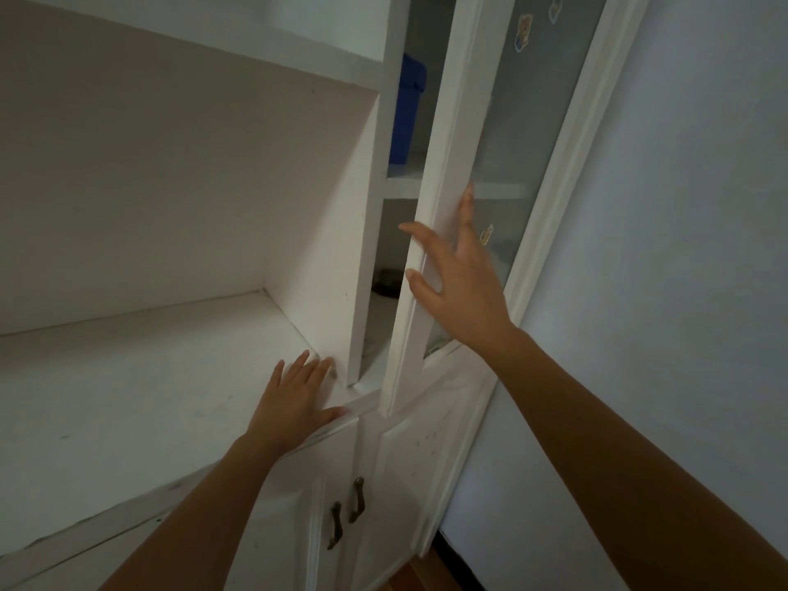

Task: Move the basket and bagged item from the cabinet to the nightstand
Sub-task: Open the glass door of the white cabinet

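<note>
Door (430,249) ajar, right hand (456,287) on its edge, fingers spread, gripping nothing. Left hand (294,403) flat on counter (128,398), fingers loosely spread. Blue basket (409,108) far inside, upper shelf; bagged item not identifiable. Risk: swinging door strikes forearm or jars basket off.

We count two bare hands: a left hand (294,403) and a right hand (456,287). We see one white glass-paned cabinet door (430,215), one blue plastic container (409,113) near the upper shelf's front edge, two dark curved metal handles (347,511) on the lower doors, and three small colourful stickers (523,32) on the glass.
</note>
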{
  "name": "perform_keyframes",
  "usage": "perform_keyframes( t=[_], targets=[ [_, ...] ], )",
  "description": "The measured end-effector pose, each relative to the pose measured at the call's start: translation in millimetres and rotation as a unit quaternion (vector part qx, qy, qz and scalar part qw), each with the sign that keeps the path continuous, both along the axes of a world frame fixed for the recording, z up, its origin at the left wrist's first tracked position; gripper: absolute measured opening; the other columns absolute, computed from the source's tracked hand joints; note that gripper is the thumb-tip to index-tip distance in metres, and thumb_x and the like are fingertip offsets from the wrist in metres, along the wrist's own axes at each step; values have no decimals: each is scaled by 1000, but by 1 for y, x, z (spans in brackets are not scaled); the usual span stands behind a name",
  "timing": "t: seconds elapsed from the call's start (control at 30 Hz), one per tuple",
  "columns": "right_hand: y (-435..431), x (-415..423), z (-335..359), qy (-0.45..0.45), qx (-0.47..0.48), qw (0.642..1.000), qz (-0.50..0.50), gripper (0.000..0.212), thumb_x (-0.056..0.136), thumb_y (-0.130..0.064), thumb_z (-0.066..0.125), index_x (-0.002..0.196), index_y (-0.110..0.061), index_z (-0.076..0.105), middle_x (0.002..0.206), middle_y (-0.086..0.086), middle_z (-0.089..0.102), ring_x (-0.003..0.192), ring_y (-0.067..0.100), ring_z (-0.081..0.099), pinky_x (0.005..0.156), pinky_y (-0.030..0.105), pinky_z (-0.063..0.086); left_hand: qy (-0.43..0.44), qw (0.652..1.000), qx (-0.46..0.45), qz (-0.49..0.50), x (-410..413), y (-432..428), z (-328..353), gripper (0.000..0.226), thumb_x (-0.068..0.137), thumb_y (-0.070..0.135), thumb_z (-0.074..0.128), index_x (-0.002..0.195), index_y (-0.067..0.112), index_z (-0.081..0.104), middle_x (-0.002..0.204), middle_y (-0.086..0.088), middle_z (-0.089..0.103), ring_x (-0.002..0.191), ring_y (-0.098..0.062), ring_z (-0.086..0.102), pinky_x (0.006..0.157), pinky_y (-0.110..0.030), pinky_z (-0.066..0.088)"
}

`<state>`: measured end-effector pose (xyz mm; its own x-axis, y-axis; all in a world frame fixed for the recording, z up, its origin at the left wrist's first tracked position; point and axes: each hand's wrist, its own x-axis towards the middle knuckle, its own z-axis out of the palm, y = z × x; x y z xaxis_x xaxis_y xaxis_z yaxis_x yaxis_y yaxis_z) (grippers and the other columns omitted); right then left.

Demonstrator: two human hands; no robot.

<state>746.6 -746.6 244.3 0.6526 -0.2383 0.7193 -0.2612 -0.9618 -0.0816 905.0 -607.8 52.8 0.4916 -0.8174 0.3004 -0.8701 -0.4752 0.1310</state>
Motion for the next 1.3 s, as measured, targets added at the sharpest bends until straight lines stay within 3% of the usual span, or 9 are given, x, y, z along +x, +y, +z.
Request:
perform_keyframes(
  t=[0.23,0.3,0.5,0.63,0.83,0.93,1.07,1.2,1.3],
  targets=[
    [0,-15,6,18,-63,996,-62,46,82,-52,56,124,-39,43,155,14,0,142,33,3,109,60,20,34,999,-32,-17,-2,2,4,94,70,78,27,141,15,22,149,-6,28,139,-21,13,114,-44,6],
    [-1,-21,8,19,-82,994,-65,46,81,-53,56,123,-37,44,155,15,1,141,36,4,108,61,20,42,998,-37,-13,-4,2,6,84,77,68,43,141,16,22,149,-6,28,139,-21,13,114,-43,6],
    [-9,-48,8,22,-109,992,-57,45,82,-54,52,123,-35,46,155,16,4,140,39,4,105,62,27,39,998,-40,-21,-8,4,9,74,79,56,55,135,12,34,142,-10,39,135,-26,27,113,-44,15],
    [-13,-68,5,9,-120,992,-40,44,82,-49,55,121,-30,49,153,18,11,140,38,11,104,60,31,-10,989,-145,-20,-14,4,15,59,73,56,54,102,5,59,100,-15,63,93,-32,57,86,-45,44],
    [-22,-92,5,2,-131,991,-28,43,82,-47,56,120,-28,49,152,21,15,140,36,15,102,57,35,58,972,-219,-64,-55,-8,31,41,77,44,36,81,12,60,73,-4,60,68,-23,55,60,-30,38],
    [-23,-100,4,0,-131,991,-32,44,82,-47,57,121,-28,49,152,21,16,140,36,16,100,59,36,110,963,-209,-128,-78,-31,35,51,78,46,33,102,13,63,92,-7,67,85,-22,59,72,-29,43],
    [-28,-111,4,7,-141,989,-40,46,83,-49,54,125,-29,48,151,21,17,139,35,17,101,57,37,97,957,-138,-235,-104,-68,33,57,84,47,30,135,21,37,135,-4,49,122,-20,45,100,-30,29],
    [-34,-124,6,13,-158,986,-49,49,83,-51,54,127,-29,49,151,20,20,138,35,20,101,55,38,91,950,-120,-275,-125,-89,35,54,90,30,42,140,21,25,148,-2,28,136,-20,24,111,-42,18],
    [-39,-136,5,7,-169,984,-57,49,84,-52,52,127,-29,49,150,20,22,138,33,21,103,49,38,96,947,-118,-285,-134,-96,32,56,93,23,47,142,21,21,151,3,21,139,-16,16,115,-40,11]
  ],
)
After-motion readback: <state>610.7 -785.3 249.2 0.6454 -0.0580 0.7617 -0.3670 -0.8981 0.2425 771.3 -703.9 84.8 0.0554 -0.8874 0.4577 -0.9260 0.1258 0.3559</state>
